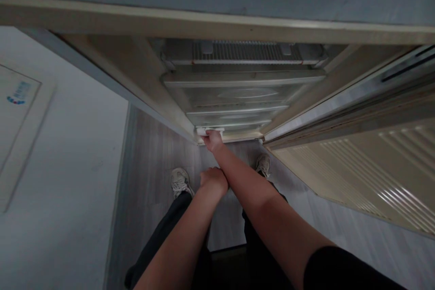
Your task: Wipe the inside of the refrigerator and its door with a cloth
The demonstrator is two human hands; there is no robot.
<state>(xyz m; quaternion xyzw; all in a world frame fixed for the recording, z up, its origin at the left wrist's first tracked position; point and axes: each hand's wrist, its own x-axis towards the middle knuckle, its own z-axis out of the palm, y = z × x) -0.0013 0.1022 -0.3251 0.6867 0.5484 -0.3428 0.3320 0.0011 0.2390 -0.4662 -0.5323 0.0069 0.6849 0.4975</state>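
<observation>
Low down in front of me, my right hand (213,139) is closed on a white cloth (204,131), pressed to the lower left corner of an open fridge compartment (239,137). Whether the white piece is fabric or paper is too small to tell. Below my right forearm sits my left hand (214,177), its fingers curled. It lies against the right forearm or just beside it, and what is inside it is hidden.
Clear-fronted drawers (244,96) and a ribbed shelf (244,52) fill the compartment. At right the ribbed fridge door (367,167) stands swung out over the floor (149,163). A white wall (81,145) with a panel (16,118) bounds the left. My shoes (180,181) flank my hands.
</observation>
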